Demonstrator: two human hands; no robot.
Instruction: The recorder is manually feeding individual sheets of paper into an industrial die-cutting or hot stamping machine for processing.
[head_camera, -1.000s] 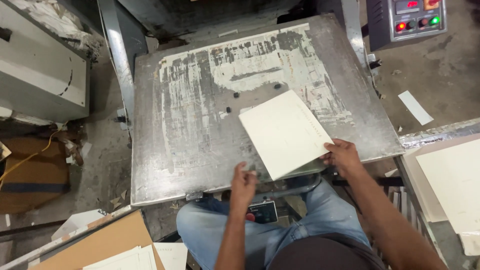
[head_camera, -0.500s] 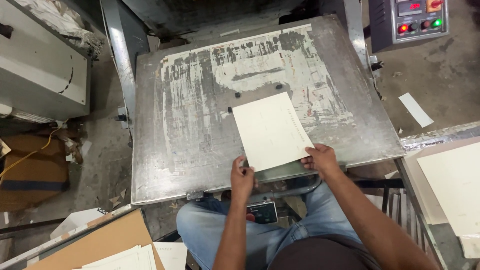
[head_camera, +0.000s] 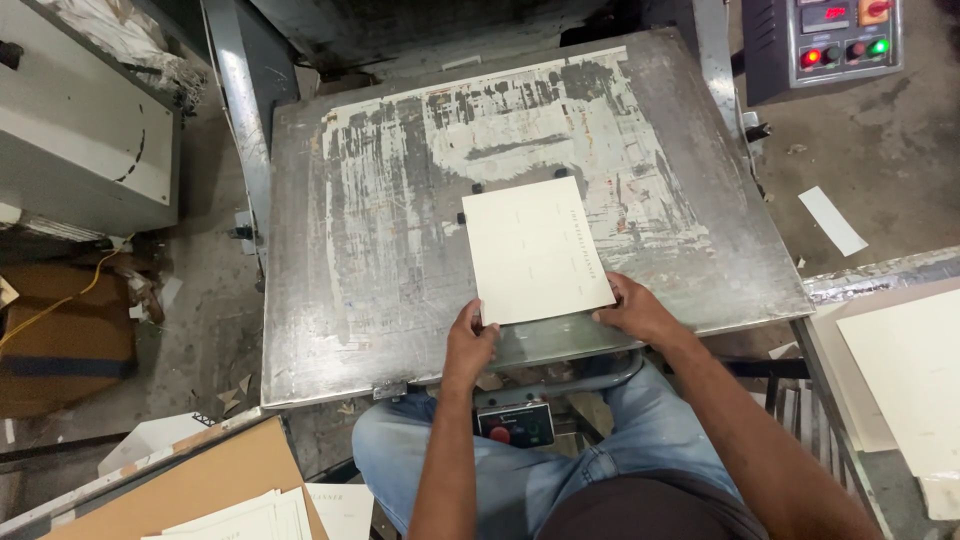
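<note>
My left hand (head_camera: 468, 340) and right hand (head_camera: 632, 310) pinch the near corners of the cream sheet (head_camera: 535, 250) — fingers closed on its edge, it seems — lying flat at centre frame on the worn metal plate (head_camera: 380, 240), squared against small dark stops, probably for alignment.

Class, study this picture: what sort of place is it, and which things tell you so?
Probably a print or die-cutting workshop: a worn metal platen holding a cream card sheet, a control panel with indicator lights, and stacked card sheets alongside.

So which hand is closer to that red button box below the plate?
Left. The left hand is just above the box; the right hand is farther off, up right.
</note>
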